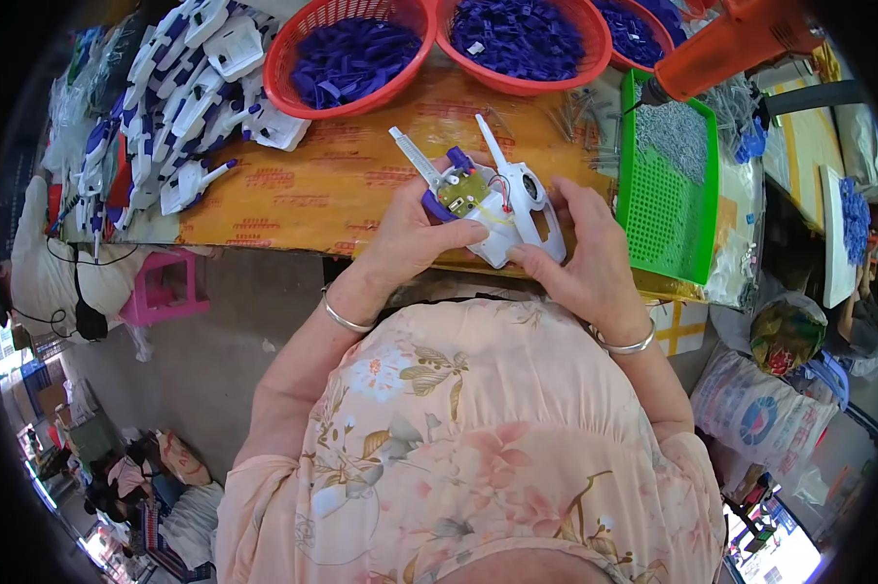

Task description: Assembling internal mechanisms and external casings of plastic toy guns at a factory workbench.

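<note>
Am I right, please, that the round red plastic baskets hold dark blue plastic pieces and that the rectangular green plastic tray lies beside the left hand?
Not quite: the head view shows the rectangular green plastic tray beside the right hand. The round red plastic baskets do hold dark blue plastic pieces.

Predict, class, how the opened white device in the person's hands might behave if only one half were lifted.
The casing looks like hard plastic, so each half would probably stay stiff. Thin wires seem to run between the halves, so lifting one might tug them. The circuit board lies exposed, so it may be fragile.
</note>
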`<move>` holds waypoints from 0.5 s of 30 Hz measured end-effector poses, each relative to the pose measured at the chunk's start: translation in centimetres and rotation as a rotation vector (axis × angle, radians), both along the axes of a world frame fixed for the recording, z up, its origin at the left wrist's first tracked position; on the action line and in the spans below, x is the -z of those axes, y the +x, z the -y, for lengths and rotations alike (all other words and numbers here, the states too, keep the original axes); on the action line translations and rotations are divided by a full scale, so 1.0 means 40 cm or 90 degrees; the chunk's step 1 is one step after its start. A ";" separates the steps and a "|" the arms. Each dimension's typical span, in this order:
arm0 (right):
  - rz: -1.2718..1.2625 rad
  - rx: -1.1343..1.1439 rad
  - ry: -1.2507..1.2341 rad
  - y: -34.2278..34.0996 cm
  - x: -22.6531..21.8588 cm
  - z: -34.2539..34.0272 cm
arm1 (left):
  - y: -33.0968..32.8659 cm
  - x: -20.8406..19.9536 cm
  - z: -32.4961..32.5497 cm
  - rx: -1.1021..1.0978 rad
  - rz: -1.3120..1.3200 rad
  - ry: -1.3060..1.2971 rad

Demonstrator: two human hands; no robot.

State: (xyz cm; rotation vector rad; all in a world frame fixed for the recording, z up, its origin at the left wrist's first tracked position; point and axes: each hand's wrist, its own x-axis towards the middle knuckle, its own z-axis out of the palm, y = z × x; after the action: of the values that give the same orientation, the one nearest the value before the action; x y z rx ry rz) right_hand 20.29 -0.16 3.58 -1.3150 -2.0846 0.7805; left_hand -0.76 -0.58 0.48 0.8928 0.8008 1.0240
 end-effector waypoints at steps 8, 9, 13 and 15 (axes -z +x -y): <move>0.005 0.029 -0.045 -0.014 0.009 -0.010 | -0.004 0.005 -0.001 -0.028 0.050 -0.010; -0.016 0.021 -0.065 -0.019 0.005 -0.010 | -0.008 0.013 0.000 -0.031 0.067 -0.011; -0.096 -0.014 -0.141 -0.017 0.008 -0.011 | -0.009 0.018 -0.001 -0.032 0.161 -0.025; -0.138 -0.019 -0.209 -0.015 -0.003 -0.004 | -0.003 0.006 0.001 -0.031 0.180 -0.025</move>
State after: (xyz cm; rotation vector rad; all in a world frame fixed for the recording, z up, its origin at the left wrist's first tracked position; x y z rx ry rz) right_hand 19.70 0.02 3.71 -1.2982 -1.8625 1.2623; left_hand -0.88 -0.62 0.24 0.6789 0.6045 1.1440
